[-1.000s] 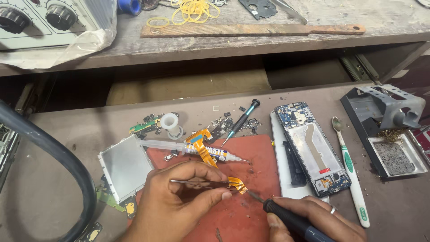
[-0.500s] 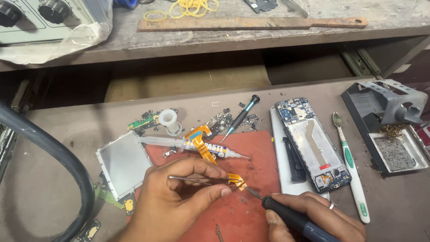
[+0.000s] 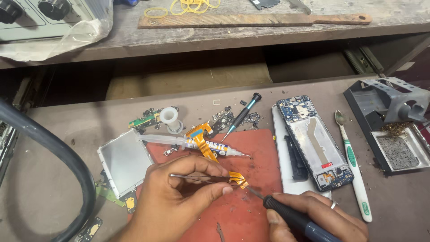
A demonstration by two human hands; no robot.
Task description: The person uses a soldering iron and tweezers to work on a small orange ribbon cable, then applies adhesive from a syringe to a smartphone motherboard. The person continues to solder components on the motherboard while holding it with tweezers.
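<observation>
Little has shifted since the earlier frames: left hand fingers still pinch thin metal tweezers on the orange flex ribbon cable, over the red rubber mat near the table's front edge. Right hand fingers wrap the black soldering iron, tip beside the ribbon.

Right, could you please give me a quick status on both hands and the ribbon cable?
Left hand pinching tweezers on the orange ribbon cable. Right hand holding soldering iron, tip at cable end. Paste syringe lies just behind, apart.
</observation>
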